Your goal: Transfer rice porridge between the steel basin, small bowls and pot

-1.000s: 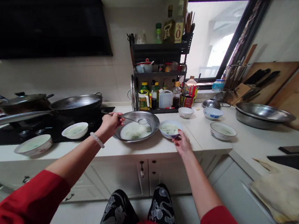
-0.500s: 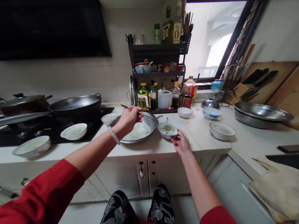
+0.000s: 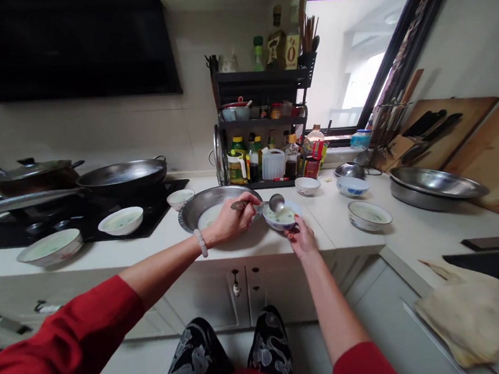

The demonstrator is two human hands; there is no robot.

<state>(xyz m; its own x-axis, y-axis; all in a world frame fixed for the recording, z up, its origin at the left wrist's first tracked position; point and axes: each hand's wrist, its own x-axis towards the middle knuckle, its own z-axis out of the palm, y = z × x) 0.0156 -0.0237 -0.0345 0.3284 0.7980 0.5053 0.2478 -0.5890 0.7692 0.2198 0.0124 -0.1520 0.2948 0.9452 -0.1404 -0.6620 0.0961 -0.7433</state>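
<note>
My left hand (image 3: 233,220) is closed round the handle of a metal ladle (image 3: 276,202), whose scoop is tipped over a small bowl (image 3: 277,224). Pale soup with green bits fills much of that bowl. Fingers of my right hand (image 3: 301,237) grip the bowl's right rim and side. Below and beside my left hand stands a wide steel basin (image 3: 192,205) with whitish soup in it, partly covered by the hand. A small bowl of soup (image 3: 181,198) stands at the basin's left.
Two filled bowls, one white (image 3: 120,221) and one patterned (image 3: 51,245), stand left by the black stove. A wok (image 3: 122,173) rests behind them. Another filled bowl (image 3: 369,216) is on the right, near stacked steel basins (image 3: 437,189). A condiment rack (image 3: 263,80) stands behind.
My left hand has moved right and turned, bringing the ladle from over the basin to the small bowl. The soup there looks fuller and whiter. My right hand keeps its grip.
</note>
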